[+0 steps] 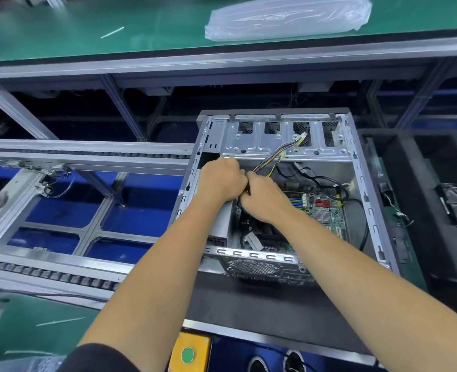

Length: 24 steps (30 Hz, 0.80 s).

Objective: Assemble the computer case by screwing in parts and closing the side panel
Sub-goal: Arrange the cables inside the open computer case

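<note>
Open computer case [356,167] lying on side. Left hand [222,179] and right hand [263,198] meet inside, fingers curled around coloured cable bundle [273,159] above motherboard [324,208].

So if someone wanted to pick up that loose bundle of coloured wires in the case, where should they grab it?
Probably along the free stretch of the wire bundle, between the hands and its white plug. Come from above through the computer case open side; there the strands run together, clear of the metal bay.
</note>
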Each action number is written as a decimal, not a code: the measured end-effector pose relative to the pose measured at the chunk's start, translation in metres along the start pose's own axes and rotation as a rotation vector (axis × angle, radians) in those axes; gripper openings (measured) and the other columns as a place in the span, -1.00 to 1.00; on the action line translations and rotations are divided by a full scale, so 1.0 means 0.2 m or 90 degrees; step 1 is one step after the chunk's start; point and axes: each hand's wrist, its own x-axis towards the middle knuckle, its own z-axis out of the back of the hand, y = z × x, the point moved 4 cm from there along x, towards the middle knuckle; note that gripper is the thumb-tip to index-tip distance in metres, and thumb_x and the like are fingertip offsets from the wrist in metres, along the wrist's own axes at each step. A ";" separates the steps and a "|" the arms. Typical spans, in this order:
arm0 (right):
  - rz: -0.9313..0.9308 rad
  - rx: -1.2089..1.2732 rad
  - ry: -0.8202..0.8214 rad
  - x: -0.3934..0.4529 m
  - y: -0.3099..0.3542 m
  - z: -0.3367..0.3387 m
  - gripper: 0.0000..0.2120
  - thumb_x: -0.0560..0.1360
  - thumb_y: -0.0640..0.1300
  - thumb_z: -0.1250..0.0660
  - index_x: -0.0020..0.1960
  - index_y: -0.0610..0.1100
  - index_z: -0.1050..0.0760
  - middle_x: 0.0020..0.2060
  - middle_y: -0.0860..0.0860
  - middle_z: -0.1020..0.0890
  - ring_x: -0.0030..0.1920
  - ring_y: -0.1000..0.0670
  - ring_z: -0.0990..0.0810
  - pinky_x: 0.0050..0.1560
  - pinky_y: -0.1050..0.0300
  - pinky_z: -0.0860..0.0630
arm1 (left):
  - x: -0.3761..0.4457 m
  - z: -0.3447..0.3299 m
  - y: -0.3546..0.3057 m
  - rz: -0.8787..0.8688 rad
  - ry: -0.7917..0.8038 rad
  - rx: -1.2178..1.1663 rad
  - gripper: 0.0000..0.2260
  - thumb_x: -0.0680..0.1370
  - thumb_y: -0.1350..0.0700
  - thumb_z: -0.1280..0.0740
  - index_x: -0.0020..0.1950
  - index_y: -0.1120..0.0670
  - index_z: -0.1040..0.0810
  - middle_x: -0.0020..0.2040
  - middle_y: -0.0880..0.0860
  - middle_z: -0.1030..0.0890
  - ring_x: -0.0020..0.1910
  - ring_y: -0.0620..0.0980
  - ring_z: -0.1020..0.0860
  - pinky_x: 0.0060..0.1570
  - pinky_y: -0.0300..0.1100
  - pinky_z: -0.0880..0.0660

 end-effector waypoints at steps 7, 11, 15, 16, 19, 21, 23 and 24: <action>-0.017 0.169 0.238 -0.04 0.00 -0.02 -0.38 0.47 -0.23 -0.42 0.44 -0.13 -0.21 0.34 -0.07 -0.35 0.23 -0.13 -0.49 0.18 0.03 -0.49 | -0.05 0.02 -0.01 -0.030 -0.028 0.055 -0.72 0.60 0.03 -0.11 -0.18 0.15 -0.48 -0.11 0.15 -0.60 -0.24 0.14 -0.43 -0.21 -0.10 -0.24; -0.093 0.367 0.352 -0.06 -0.04 -0.04 -0.05 0.47 -0.14 -0.50 0.60 -0.04 0.10 0.23 -0.02 -0.51 0.00 0.05 -0.68 -0.04 0.27 -0.56 | -0.05 0.02 0.00 -0.047 -0.025 0.055 -0.70 0.61 0.02 -0.12 -0.12 0.18 -0.52 -0.07 0.19 -0.61 -0.13 0.21 -0.54 -0.21 -0.10 -0.27; -0.049 0.272 0.268 -0.01 -0.06 -0.07 -0.12 0.34 0.03 -0.57 0.50 -0.11 -0.17 0.29 0.03 -0.47 0.33 0.01 -0.43 0.23 0.20 -0.34 | -0.04 0.02 -0.01 -0.058 -0.025 0.054 -0.71 0.61 0.04 -0.11 -0.13 0.17 -0.51 -0.06 0.20 -0.60 -0.12 0.21 -0.54 -0.22 -0.09 -0.27; -0.045 0.279 0.263 0.00 -0.06 -0.08 -0.20 0.36 0.00 -0.57 0.46 -0.10 -0.24 0.26 0.06 -0.49 0.30 0.03 -0.43 0.20 0.21 -0.35 | -0.04 0.02 -0.01 -0.059 -0.022 0.054 -0.70 0.61 0.03 -0.11 -0.11 0.19 -0.53 -0.05 0.20 -0.60 -0.11 0.22 -0.54 -0.21 -0.09 -0.28; -0.030 0.300 0.249 0.01 -0.07 -0.09 -0.43 0.39 -0.10 -0.57 0.30 -0.07 -0.38 0.10 0.13 -0.56 0.13 0.11 -0.52 0.05 0.29 -0.39 | -0.04 0.01 -0.01 -0.060 -0.017 0.054 -0.70 0.61 0.03 -0.11 -0.11 0.19 -0.53 -0.05 0.20 -0.59 -0.11 0.23 -0.53 -0.21 -0.09 -0.27; -0.010 0.308 0.234 0.02 -0.06 -0.08 -0.46 0.36 -0.13 -0.58 0.24 -0.05 -0.41 0.05 0.15 -0.57 0.06 0.21 -0.52 -0.01 0.33 -0.40 | -0.04 0.01 0.00 -0.061 -0.022 0.054 -0.71 0.62 0.04 -0.11 -0.17 0.15 -0.48 -0.07 0.19 -0.60 -0.13 0.21 -0.53 -0.21 -0.09 -0.26; 0.003 0.320 0.228 0.02 -0.06 -0.08 -0.45 0.35 -0.16 -0.58 0.24 -0.07 -0.40 0.04 0.13 -0.57 0.04 0.21 -0.51 0.01 0.29 -0.41 | -0.03 0.01 0.00 -0.060 -0.027 0.050 -0.72 0.62 0.04 -0.11 -0.18 0.14 -0.46 -0.09 0.19 -0.59 -0.15 0.21 -0.52 -0.21 -0.08 -0.26; 0.008 0.325 0.227 0.02 -0.06 -0.08 -0.45 0.36 -0.17 -0.58 0.24 -0.07 -0.40 0.03 0.14 -0.57 0.03 0.23 -0.51 0.02 0.31 -0.41 | -0.03 0.01 0.00 -0.059 -0.029 0.046 -0.72 0.62 0.04 -0.11 -0.19 0.14 -0.45 -0.09 0.19 -0.59 -0.15 0.21 -0.52 -0.22 -0.08 -0.26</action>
